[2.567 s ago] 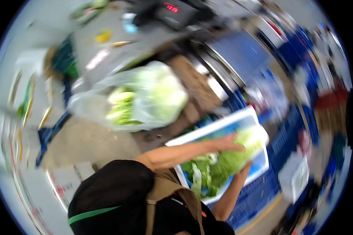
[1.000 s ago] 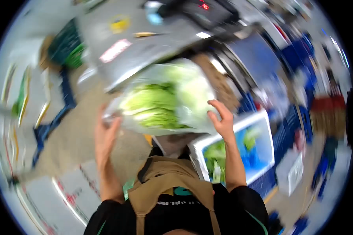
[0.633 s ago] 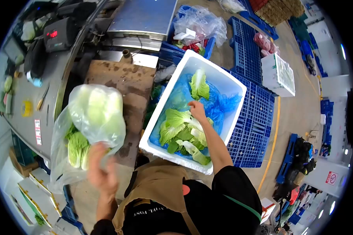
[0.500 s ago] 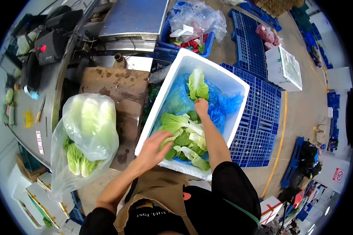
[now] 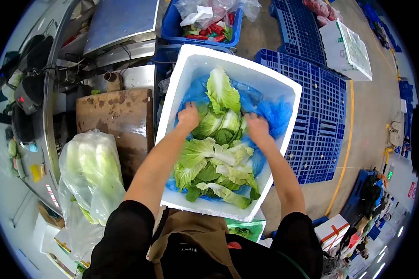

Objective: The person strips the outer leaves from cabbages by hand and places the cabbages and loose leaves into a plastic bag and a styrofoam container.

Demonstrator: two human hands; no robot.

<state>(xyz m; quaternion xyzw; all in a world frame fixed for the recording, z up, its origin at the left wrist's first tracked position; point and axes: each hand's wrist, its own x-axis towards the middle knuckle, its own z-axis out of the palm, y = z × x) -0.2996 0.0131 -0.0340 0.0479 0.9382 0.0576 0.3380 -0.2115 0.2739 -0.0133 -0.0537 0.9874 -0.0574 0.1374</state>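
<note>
A white foam box (image 5: 181, 69) with a blue plastic liner (image 5: 274, 114) stands before me, holding loose cabbage leaves (image 5: 205, 158) and a more upright leaf (image 5: 222, 91) toward its far side. My left hand (image 5: 188, 117) is inside the box at the left of the greens, its fingers curled down and closed on something I cannot make out. On the right side, my right hand (image 5: 257, 126) reaches in between greens and liner, fingers bent and closed, their tips hidden. Left of the box, a clear plastic bag (image 5: 91, 172) holds pale cabbages.
A brown stained board (image 5: 118, 121) lies between bag and box. Beyond are a metal platform (image 5: 121, 23) and a blue crate (image 5: 239, 28) with red peppers. Blue pallets (image 5: 319, 125) lie to the right, with another white box (image 5: 342, 53). A grey worktop (image 5: 32, 162) is at the left.
Both hands are now inside the foam box; the left came from the bag side and the right shifted right. More greens show mid-box. The view has turned and moved closer to the box.
</note>
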